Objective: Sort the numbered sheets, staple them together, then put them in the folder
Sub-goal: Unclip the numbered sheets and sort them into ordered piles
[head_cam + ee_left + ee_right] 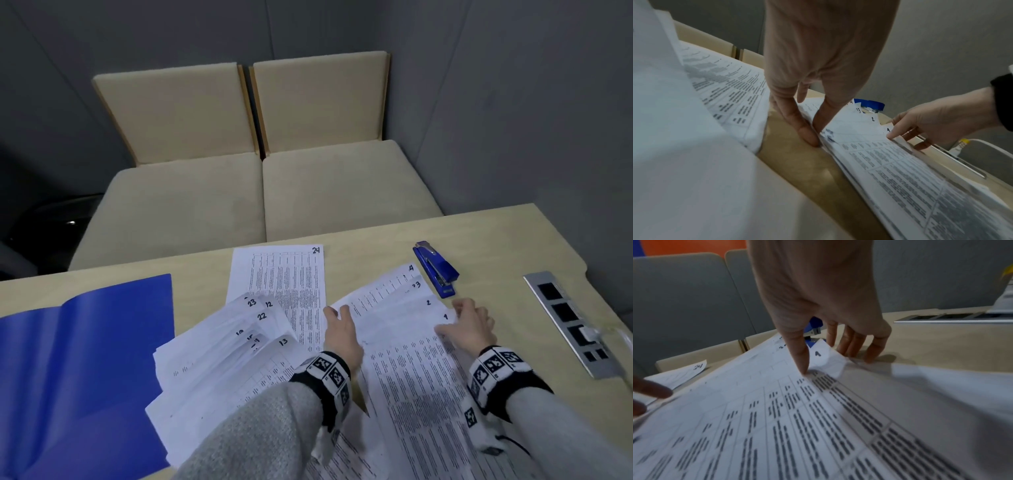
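Observation:
A fanned stack of printed sheets (411,359) numbered 1 to 4 at their top right corners lies on the table in front of me. My left hand (337,310) pinches its left edge between thumb and forefinger (816,134). My right hand (452,318) holds the right edge near the corner marked 1 (828,365), thumb on top and fingers curled beside and under the lifted corner. A loose pile of higher-numbered sheets (222,359) spreads to the left. Sheet 24 (284,274) lies alone behind it. The blue stapler (436,269) sits beyond the stack. The blue folder (85,359) lies open at far left.
A metal socket strip (575,322) with a plugged cable is set into the table (496,246) at the right. A beige sofa (257,192) stands behind the table's far edge. Grey walls enclose the corner.

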